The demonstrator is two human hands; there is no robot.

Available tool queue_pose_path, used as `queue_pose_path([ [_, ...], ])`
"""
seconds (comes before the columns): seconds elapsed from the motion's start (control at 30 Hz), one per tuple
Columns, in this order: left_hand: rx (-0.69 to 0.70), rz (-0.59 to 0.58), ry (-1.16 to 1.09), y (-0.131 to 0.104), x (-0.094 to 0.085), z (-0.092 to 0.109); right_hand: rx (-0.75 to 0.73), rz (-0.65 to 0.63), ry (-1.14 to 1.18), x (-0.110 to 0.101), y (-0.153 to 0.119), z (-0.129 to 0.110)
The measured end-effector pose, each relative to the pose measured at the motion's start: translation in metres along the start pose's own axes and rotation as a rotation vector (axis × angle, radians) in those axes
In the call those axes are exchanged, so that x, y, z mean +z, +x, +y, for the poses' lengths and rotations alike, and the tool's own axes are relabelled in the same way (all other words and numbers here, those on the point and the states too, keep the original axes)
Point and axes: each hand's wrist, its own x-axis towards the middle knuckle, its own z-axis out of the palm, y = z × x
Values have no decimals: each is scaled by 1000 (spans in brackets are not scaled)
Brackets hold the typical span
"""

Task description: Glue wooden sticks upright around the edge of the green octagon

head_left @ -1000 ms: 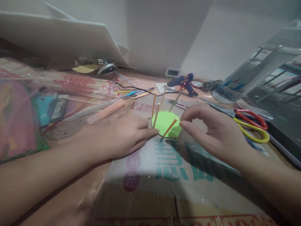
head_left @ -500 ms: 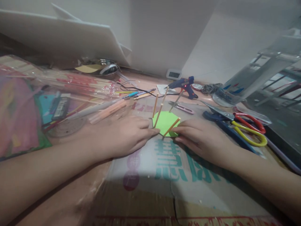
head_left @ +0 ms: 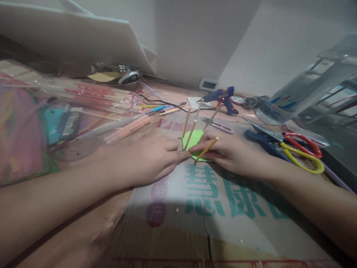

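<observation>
A small bright green board [head_left: 195, 134] lies on the printed sheet, with several thin wooden sticks [head_left: 206, 149] rising from its edge, some of them leaning. My left hand [head_left: 150, 158] rests at the board's left side, closed on that edge, with its fingertips by the foot of a stick; its thumb is hidden. My right hand [head_left: 237, 152] reaches over the board from the right. Its index finger stretches across the green surface to the tip of my left hand, and its other fingers lie lower, behind the front stick. I see nothing held in it.
A blue glue gun [head_left: 221, 98] with a red light stands behind the board, near pink-handled snips [head_left: 219, 125]. Scissors [head_left: 302, 152] lie to the right, before a clear bottle [head_left: 279, 106]. Bagged sticks [head_left: 92, 93] and pens [head_left: 156, 109] lie to the left.
My right hand has moved left from the board's right edge, and its index finger now lies across the green surface. My left hand stays nearly in place. The view has shifted slightly.
</observation>
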Motion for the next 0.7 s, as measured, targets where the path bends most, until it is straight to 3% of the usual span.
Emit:
queue_pose_path([
  [0.3, -15, 20, -53, 1, 0, 1, -43, -17, -8, 1, 7, 4],
  [0.53, -14, 36, -77, 0, 0, 1, 73, -49, -265, 8, 2, -1],
  [0.7, -31, 46, -60, 2, -1, 4, 127, -14, -210, 8, -11, -4],
])
